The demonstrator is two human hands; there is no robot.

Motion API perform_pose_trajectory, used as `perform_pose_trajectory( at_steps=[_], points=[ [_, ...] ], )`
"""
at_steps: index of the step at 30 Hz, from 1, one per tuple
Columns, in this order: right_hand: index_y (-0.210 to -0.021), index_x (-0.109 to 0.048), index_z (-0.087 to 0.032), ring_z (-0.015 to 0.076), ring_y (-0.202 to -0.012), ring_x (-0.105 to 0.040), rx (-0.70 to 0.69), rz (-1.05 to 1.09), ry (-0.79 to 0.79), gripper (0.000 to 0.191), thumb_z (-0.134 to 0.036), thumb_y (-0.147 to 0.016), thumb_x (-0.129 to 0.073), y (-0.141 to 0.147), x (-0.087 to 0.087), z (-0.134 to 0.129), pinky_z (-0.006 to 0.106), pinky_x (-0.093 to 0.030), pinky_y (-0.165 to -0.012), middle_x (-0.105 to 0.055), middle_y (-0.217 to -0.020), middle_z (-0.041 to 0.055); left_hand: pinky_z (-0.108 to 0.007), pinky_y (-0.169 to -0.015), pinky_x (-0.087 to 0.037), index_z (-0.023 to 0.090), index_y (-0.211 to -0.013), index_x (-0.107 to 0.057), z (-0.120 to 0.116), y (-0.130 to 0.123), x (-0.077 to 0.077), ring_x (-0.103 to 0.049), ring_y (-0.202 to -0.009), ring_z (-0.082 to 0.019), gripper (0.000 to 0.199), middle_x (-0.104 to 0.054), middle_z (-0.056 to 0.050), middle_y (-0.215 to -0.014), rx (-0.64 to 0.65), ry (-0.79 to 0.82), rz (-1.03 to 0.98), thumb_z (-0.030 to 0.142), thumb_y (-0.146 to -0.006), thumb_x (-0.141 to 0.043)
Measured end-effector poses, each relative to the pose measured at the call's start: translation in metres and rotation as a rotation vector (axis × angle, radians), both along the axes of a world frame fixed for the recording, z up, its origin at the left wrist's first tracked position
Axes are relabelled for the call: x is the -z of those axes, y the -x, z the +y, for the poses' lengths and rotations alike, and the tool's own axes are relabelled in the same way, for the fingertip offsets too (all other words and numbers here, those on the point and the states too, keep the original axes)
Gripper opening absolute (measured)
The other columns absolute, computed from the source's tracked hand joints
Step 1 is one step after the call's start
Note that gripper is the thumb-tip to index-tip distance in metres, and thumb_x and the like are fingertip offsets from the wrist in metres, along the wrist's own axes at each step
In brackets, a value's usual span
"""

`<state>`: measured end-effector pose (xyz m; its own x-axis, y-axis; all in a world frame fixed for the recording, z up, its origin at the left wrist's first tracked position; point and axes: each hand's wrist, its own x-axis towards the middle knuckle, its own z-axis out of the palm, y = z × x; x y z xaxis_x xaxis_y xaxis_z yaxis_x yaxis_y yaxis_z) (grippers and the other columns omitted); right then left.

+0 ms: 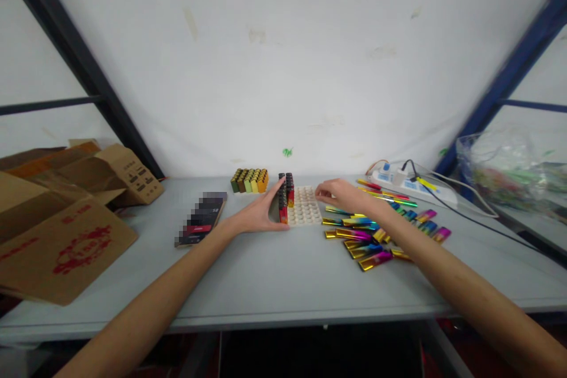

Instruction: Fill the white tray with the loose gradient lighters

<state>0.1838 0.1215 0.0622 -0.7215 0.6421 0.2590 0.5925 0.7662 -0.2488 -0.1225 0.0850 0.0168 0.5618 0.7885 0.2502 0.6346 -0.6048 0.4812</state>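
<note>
A white tray (pixel 305 207) with rows of round holes lies on the table in front of me. Dark-topped lighters (pixel 290 192) with red and orange bodies stand upright in rows along its left side. My left hand (pixel 261 212) spans the outer row from the left, thumb at the near end and fingers at the far end. Over the tray's right edge, my right hand (pixel 339 192) has its fingers curled together; whatever they may hold is hidden. Shiny, multicoloured, flat slim pieces (pixel 358 235) lie loosely under and beside my right forearm.
A block of upright yellow and green lighters (pixel 249 181) stands near the wall. At left are a dark flat box (pixel 202 218), partly pixelated, and open cardboard boxes (pixel 88 242). A power strip (pixel 411 185) with cables and a clear plastic bag (pixel 500 165) are at right.
</note>
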Motion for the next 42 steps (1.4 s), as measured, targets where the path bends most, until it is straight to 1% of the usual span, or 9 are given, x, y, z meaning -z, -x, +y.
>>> perform_pose_trajectory(
  at_steps=[6, 11, 15, 19, 23, 28, 32, 36, 42],
  points=[
    [-0.097, -0.077, -0.016, 0.0222, -0.08, -0.071, 0.217, 0.068, 0.081, 0.024, -0.03, -0.095, -0.057, -0.075, 0.0, 0.02, 0.032, -0.053, -0.076, -0.079, -0.092, 0.0105, -0.044, -0.128, -0.022, 0.024, -0.166, 0.006, 0.0, 0.0, 0.0, -0.023, -0.157, -0.034, 0.133, -0.011, -0.013, -0.173, 0.001, 0.003, -0.011, 0.063, -0.074, -0.081],
    [-0.1, -0.077, -0.016, 0.0236, -0.083, -0.072, 0.22, 0.028, 0.135, 0.029, -0.038, -0.094, -0.06, -0.1, 0.008, 0.02, 0.034, -0.054, -0.079, -0.079, -0.095, 0.012, -0.05, -0.128, -0.023, 0.025, -0.166, 0.007, 0.0, 0.0, 0.0, -0.025, -0.156, -0.036, 0.133, -0.011, -0.014, -0.173, -0.014, 0.008, -0.014, 0.06, -0.073, -0.082],
    [-0.101, -0.08, -0.018, 0.0243, -0.087, -0.071, 0.164, -0.016, 0.202, 0.032, -0.045, -0.09, -0.066, -0.095, 0.009, 0.01, 0.034, -0.054, -0.081, -0.078, -0.1, 0.0106, -0.048, -0.128, -0.024, 0.023, -0.166, 0.007, 0.001, -0.001, 0.0, -0.025, -0.156, -0.036, 0.135, -0.01, -0.015, -0.173, -0.019, 0.0, -0.005, 0.061, -0.073, -0.083],
    [-0.103, -0.08, -0.018, 0.0255, -0.089, -0.071, 0.152, -0.076, 0.231, 0.029, -0.04, -0.088, -0.07, -0.087, 0.014, 0.008, 0.033, -0.053, -0.08, -0.078, -0.103, 0.0118, -0.047, -0.128, -0.025, 0.023, -0.166, 0.007, 0.0, -0.001, -0.002, -0.025, -0.156, -0.036, 0.135, -0.014, -0.015, -0.172, -0.029, 0.003, 0.005, 0.061, -0.073, -0.083],
    [-0.103, -0.078, -0.015, 0.0257, -0.09, -0.07, 0.179, -0.121, 0.102, 0.024, -0.032, -0.093, -0.064, -0.078, 0.021, 0.008, 0.034, -0.052, -0.082, -0.076, -0.103, 0.0147, -0.048, -0.127, -0.027, 0.024, -0.166, 0.007, -0.001, -0.002, -0.003, -0.028, -0.155, -0.037, 0.135, -0.015, -0.015, -0.172, -0.034, 0.002, 0.011, 0.061, -0.072, -0.083],
    [-0.108, -0.075, -0.017, 0.0228, -0.077, -0.068, 0.172, -0.007, 0.035, 0.036, -0.042, -0.103, -0.05, -0.064, 0.02, 0.001, 0.032, -0.05, -0.078, -0.077, -0.091, 0.0104, -0.049, -0.127, -0.026, 0.024, -0.166, 0.007, -0.002, -0.002, -0.004, -0.026, -0.155, -0.037, 0.134, -0.013, -0.016, -0.172, -0.027, -0.007, -0.004, 0.059, -0.073, -0.083],
    [-0.129, -0.068, -0.019, 0.0257, -0.091, -0.071, 0.228, 0.085, -0.044, 0.04, -0.041, -0.105, -0.045, -0.056, 0.022, -0.003, 0.034, -0.051, -0.085, -0.077, -0.11, 0.0126, -0.049, -0.127, -0.025, 0.025, -0.166, 0.007, -0.002, -0.002, -0.003, -0.025, -0.156, -0.036, 0.135, -0.014, -0.015, -0.172, -0.017, -0.014, -0.003, 0.06, -0.073, -0.083],
    [-0.141, -0.055, -0.017, 0.0244, -0.076, -0.07, 0.311, 0.153, -0.067, 0.044, -0.04, -0.105, -0.044, -0.049, 0.026, -0.007, 0.033, -0.05, -0.076, -0.076, -0.083, 0.0073, -0.049, -0.127, -0.026, 0.025, -0.166, 0.006, -0.002, -0.003, -0.004, -0.026, -0.155, -0.036, 0.134, -0.017, -0.014, -0.172, -0.028, -0.005, 0.003, 0.06, -0.073, -0.083],
    [-0.11, -0.06, -0.02, 0.0182, -0.061, -0.066, 0.31, 0.403, 0.089, 0.028, -0.045, -0.097, -0.058, -0.039, 0.022, -0.015, 0.027, -0.047, -0.065, -0.072, -0.068, -0.0006, -0.047, -0.128, -0.025, 0.025, -0.166, 0.004, -0.003, -0.003, -0.005, -0.026, -0.156, -0.035, 0.133, -0.013, -0.014, -0.172, -0.036, 0.005, 0.005, 0.06, -0.072, -0.083]
  ],
)
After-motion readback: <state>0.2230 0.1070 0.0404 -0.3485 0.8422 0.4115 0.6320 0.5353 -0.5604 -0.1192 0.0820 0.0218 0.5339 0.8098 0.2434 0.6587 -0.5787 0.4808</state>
